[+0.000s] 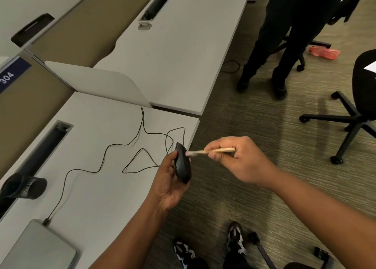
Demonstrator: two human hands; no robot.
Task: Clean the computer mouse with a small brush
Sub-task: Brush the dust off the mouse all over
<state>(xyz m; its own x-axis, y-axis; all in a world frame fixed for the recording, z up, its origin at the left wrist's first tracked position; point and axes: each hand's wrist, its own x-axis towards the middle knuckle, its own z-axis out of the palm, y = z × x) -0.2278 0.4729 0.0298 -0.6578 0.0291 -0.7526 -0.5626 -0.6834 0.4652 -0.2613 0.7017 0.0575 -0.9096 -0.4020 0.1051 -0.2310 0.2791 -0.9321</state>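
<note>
My left hand (165,184) holds a black wired computer mouse (183,164) on its edge, just past the desk's front corner. Fingers of my right hand (237,159) pinch a small brush (207,151) with a pale wooden handle. Its light pink bristles touch the upper side of the mouse. The mouse's thin black cable (105,156) loops across the grey desk (101,197) to a plug at a closed silver laptop (38,248).
A black mesh pen cup (26,187) lies on its side at the desk's left. A white divider (105,83) separates this desk from another one. A person in dark clothes (284,44) stands on the carpet; office chairs (358,110) stand at the right. My shoes (236,238) show below.
</note>
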